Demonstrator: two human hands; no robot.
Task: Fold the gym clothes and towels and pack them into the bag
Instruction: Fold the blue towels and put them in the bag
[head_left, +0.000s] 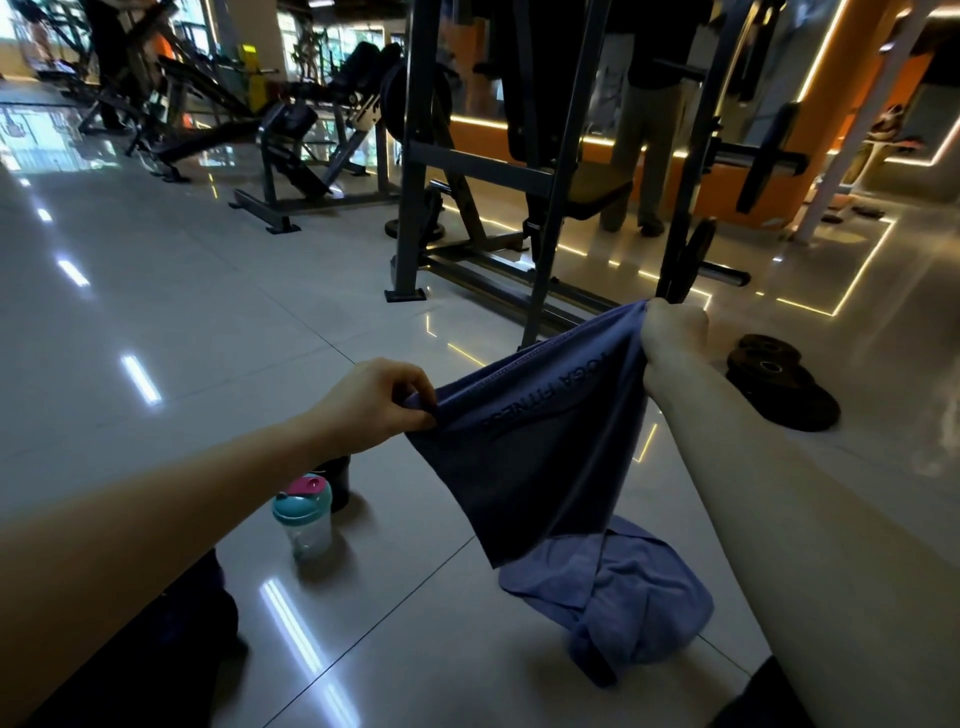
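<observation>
A purple towel (540, 457) with dark lettering hangs in the air between both hands, above the tiled floor. My left hand (382, 397) pinches its left top corner. My right hand (675, 325) grips the right top corner, held higher and farther away. The towel sags between them and its lower end hangs down. Beneath it, a lighter purple cloth (618, 603) lies crumpled on the floor. No bag is clearly visible; a dark shape (192, 639) sits at the lower left under my left forearm.
A shaker bottle (304, 517) with a teal and pink lid stands on the floor near a dark cup (337, 478). Weight plates (779, 379) lie at the right. A steel rack (519, 171) and benches stand ahead; a person (649, 130) stands behind them.
</observation>
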